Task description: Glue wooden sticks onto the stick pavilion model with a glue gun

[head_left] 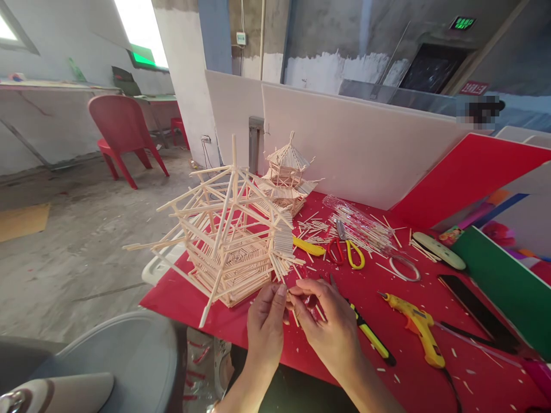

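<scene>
Thin pale wooden stick (288, 294): pinched between left hand (267, 324) and right hand (329, 330), fingertips together. Pale stick-built pavilion frame (228, 241) just beyond left hand; a nudge might snap struts.

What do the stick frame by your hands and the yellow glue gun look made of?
Stick frame: pale, matte, unpainted sticks, probably wood or bamboo. Glue gun: smooth yellow body with slight sheen, likely moulded plastic.
</scene>
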A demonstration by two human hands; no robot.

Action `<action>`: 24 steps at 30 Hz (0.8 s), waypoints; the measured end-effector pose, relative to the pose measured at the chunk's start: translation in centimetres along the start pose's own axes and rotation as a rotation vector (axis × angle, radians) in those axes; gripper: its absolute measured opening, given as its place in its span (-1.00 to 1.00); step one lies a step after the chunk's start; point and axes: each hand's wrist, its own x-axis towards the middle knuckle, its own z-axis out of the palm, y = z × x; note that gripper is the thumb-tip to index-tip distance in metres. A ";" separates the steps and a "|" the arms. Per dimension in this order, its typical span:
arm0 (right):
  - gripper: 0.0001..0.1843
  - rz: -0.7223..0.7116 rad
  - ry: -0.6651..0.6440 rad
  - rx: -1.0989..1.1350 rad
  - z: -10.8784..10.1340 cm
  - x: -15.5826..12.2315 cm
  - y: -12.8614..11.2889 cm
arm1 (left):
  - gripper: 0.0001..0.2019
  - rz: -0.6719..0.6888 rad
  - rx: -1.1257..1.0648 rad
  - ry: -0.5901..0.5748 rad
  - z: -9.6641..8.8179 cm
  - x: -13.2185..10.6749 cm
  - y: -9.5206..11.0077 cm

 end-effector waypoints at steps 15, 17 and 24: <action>-0.74 0.031 0.121 -0.023 0.3 0.3 -0.1 | -0.75 0.051 0.072 0.037 0.2 -0.3 0.8; -0.73 0.064 0.167 -0.019 0.6 0.5 -0.1 | -0.74 0.006 -0.002 0.049 0.2 -0.1 0.6; -0.75 0.088 0.180 -0.036 1.7 1.0 0.0 | -0.77 -0.093 -0.184 0.108 0.0 0.4 0.5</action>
